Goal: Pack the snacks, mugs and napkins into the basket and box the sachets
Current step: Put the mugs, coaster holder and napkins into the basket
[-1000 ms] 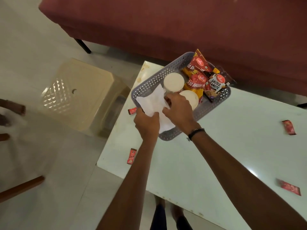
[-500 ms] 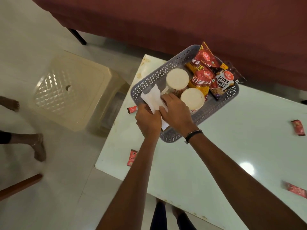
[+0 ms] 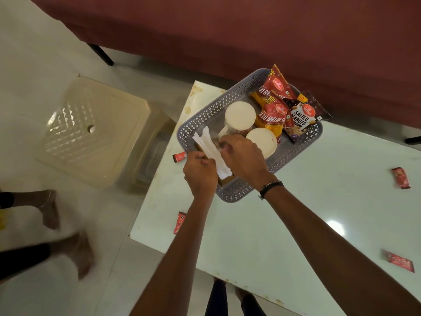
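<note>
A grey perforated basket (image 3: 206, 115) sits on the white table (image 3: 307, 201). Inside it stand two white mugs (image 3: 239, 115) (image 3: 264, 140), with red snack packets (image 3: 275, 103) and a salted-peanuts packet (image 3: 301, 117) at its far end. Folded white napkins (image 3: 210, 147) stand on edge in a brown holder at the basket's near left corner. My left hand (image 3: 200, 174) and my right hand (image 3: 241, 156) both pinch the napkins. Several red sachets lie loose on the table: by the basket's left side (image 3: 179, 156), at the front left edge (image 3: 180, 222), and on the right (image 3: 401, 181) (image 3: 398, 263).
A cream plastic stool (image 3: 91, 131) stands on the floor left of the table. A dark red sofa (image 3: 250, 30) fills the back. Another person's bare feet (image 3: 52, 210) (image 3: 84, 256) are on the floor at the left. My own feet show under the table's near edge.
The napkins went from a spread sheet to a narrow folded stack set on edge in the basket's corner. Both hands stayed on them. The other person's feet moved rightward.
</note>
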Tool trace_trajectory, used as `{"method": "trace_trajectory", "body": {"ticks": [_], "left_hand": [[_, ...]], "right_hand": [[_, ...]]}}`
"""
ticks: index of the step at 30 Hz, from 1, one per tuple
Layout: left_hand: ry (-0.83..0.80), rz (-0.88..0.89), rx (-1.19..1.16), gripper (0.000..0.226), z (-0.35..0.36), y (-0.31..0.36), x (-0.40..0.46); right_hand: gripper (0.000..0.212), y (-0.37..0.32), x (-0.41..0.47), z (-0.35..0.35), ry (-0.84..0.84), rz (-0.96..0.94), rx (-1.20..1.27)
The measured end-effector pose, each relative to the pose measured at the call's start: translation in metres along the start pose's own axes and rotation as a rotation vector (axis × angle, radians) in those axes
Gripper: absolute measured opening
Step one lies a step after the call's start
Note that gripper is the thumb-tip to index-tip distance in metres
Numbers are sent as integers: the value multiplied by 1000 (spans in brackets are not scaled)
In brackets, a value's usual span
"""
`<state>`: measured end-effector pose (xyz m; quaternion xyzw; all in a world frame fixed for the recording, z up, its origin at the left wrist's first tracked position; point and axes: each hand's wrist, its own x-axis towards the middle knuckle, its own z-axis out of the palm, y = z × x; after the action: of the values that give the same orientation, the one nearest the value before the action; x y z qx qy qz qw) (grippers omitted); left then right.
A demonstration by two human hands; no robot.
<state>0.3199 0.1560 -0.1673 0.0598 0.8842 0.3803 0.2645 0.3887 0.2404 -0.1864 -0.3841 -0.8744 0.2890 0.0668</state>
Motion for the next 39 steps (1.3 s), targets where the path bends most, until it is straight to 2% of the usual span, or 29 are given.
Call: {"method": "trace_trajectory", "body": {"ticks": [4, 6, 8, 11, 14, 16, 26, 31, 35, 39], "left_hand": [[103, 32, -46, 24, -4, -6, 3], [168, 59, -5, 32, -7, -13, 3], [129, -32, -44, 35, -9, -19, 4], [18, -236, -159, 33, -9, -20, 3], [-33, -257, -192, 27, -9, -18, 4], [-44, -275, -203, 27, -10, -16, 8], [-85, -137, -19, 23, -24, -11, 16], [-146, -37, 33, 26, -39, 4, 5], [-241, 34, 54, 24, -43, 19, -13], [-313, 87, 73, 24, -33, 32, -43]], "right_hand": [[27, 25, 23, -41, 348, 100, 123], [29, 55, 39, -68, 439, 213, 97], [33, 87, 55, -89, 441, 337, 39], [36, 122, 77, -106, 309, 443, 3], [33, 133, 91, -110, 133, 470, 51], [32, 134, 93, -107, 103, 462, 85], [27, 145, 62, -103, 183, 594, 249], [27, 142, -5, -123, 281, 652, 353], [26, 141, -73, -145, 391, 769, 386], [27, 143, -146, -161, 432, 869, 409]]}}
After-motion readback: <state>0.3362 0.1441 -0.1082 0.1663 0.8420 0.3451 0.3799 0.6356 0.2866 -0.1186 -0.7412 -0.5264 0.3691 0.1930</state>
